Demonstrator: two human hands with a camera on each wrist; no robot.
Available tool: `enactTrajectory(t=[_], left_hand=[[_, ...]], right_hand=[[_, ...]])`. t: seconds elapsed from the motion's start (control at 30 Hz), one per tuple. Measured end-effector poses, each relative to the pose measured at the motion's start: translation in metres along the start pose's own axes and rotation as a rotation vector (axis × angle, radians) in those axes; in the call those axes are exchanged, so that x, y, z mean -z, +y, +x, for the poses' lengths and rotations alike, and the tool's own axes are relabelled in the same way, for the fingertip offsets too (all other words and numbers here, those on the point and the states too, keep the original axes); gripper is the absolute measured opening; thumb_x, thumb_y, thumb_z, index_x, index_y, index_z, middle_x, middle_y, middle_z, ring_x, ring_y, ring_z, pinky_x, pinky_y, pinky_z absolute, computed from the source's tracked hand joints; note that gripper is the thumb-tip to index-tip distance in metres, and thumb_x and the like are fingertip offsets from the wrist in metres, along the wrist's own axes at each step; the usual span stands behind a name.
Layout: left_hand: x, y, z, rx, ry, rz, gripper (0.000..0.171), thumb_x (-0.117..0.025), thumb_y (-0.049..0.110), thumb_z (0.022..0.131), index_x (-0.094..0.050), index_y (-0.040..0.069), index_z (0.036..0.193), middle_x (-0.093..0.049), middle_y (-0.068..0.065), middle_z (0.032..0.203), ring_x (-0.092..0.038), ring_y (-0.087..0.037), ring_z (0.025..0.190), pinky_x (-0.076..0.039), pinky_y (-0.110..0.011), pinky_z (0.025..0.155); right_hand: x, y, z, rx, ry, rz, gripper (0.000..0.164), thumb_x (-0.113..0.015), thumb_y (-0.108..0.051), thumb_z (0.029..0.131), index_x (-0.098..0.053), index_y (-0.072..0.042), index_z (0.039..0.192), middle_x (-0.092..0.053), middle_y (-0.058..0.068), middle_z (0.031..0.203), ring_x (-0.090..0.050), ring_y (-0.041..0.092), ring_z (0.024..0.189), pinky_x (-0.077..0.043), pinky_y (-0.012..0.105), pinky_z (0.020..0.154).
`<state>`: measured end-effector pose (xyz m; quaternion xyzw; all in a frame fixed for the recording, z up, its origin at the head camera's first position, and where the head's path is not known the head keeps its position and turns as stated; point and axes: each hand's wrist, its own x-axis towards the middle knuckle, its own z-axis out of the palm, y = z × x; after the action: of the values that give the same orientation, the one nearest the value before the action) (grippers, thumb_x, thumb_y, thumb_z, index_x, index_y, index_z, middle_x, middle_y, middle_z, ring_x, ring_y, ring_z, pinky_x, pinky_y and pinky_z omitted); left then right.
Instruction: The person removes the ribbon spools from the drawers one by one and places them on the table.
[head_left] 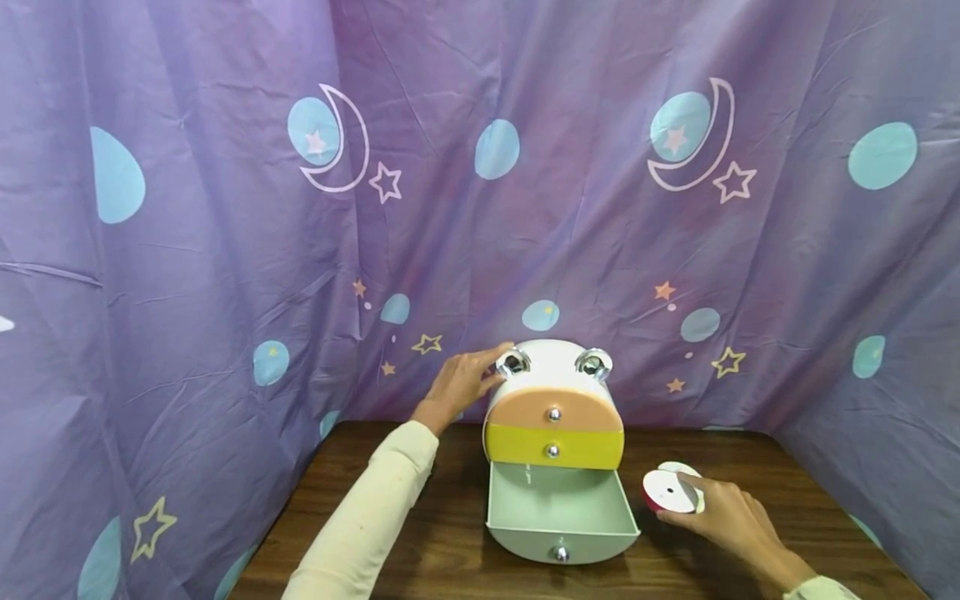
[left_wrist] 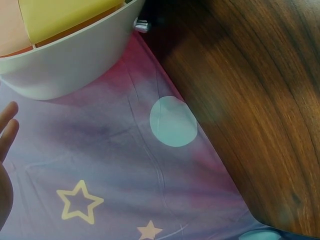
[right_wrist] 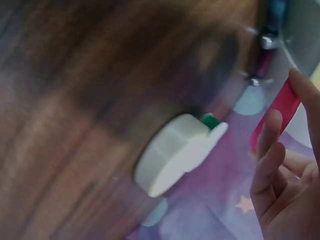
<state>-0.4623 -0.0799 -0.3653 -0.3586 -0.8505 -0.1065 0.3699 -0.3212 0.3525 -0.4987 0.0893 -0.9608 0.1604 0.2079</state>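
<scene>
A small drawer cabinet [head_left: 555,375] with a white top and two round shiny eyes stands on the table. Its pale green bottom drawer [head_left: 558,500] is pulled out and bare inside; the yellow and peach drawers are closed. My left hand [head_left: 467,379] rests at the cabinet's upper left, by the left eye [head_left: 513,364], its fingers fairly straight. To the right of the drawer, my right hand [head_left: 723,510] pinches a round, flat thing [head_left: 667,492] with a white face and a pinkish-red rim. Close by lies a white rounded thing [right_wrist: 172,157] with a green part.
The dark wooden table [head_left: 442,533] carries the cabinet near its back edge. A purple cloth [head_left: 420,208] with moons and stars hangs behind and along both sides. The open drawer juts toward the front.
</scene>
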Motion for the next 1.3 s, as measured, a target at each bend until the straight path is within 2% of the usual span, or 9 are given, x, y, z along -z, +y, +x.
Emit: enactTrajectory(t=[0.17,0.4,0.63,0.93,1.3], left_hand=[[0.000,0.000,0.001,-0.002,0.004,0.004,0.061,-0.081,0.030,0.093,-0.058,0.022,0.149,-0.076,-0.004,0.122,-0.076,-0.019,0.090,-0.062,-0.035,0.079],[-0.001,-0.001,-0.001,0.001,-0.006,0.007,0.063,-0.081,0.031,0.092,-0.057,0.024,0.150,-0.077,-0.003,0.120,-0.076,-0.019,0.087,-0.062,-0.036,0.077],[-0.003,-0.002,-0.001,-0.011,-0.002,0.011,0.063,-0.081,0.031,0.093,-0.057,0.023,0.150,-0.076,-0.003,0.122,-0.075,-0.019,0.089,-0.062,-0.035,0.078],[-0.003,-0.003,0.000,-0.017,0.009,0.010,0.062,-0.081,0.030,0.093,-0.057,0.023,0.150,-0.077,-0.004,0.118,-0.075,-0.019,0.086,-0.062,-0.036,0.076],[-0.001,0.000,0.000,-0.008,0.010,-0.019,0.061,-0.081,0.029,0.093,-0.058,0.022,0.149,-0.079,-0.005,0.108,-0.074,-0.015,0.080,-0.062,-0.038,0.071]], right_hand=[[-0.016,0.010,-0.004,-0.012,-0.007,-0.009,0.084,-0.088,-0.066,0.068,-0.074,-0.006,0.126,-0.075,0.022,0.095,-0.066,0.027,0.068,-0.047,0.046,0.047],[-0.034,0.015,-0.008,-0.009,0.004,-0.031,0.079,-0.090,-0.062,0.066,-0.075,-0.009,0.122,-0.075,0.017,0.089,-0.066,0.026,0.065,-0.045,0.046,0.046],[-0.044,0.017,-0.008,0.045,0.048,-0.057,0.071,-0.093,-0.057,0.063,-0.077,-0.009,0.114,-0.076,0.013,0.086,-0.067,0.025,0.066,-0.047,0.044,0.050],[-0.047,0.017,-0.007,0.061,0.085,-0.064,0.065,-0.096,-0.051,0.061,-0.078,-0.012,0.108,-0.075,0.006,0.081,-0.065,0.022,0.064,-0.047,0.044,0.051],[-0.046,0.021,-0.008,0.080,0.088,-0.068,0.053,-0.096,-0.044,0.064,-0.077,-0.012,0.102,-0.073,0.003,0.080,-0.064,0.017,0.064,-0.048,0.042,0.050]])
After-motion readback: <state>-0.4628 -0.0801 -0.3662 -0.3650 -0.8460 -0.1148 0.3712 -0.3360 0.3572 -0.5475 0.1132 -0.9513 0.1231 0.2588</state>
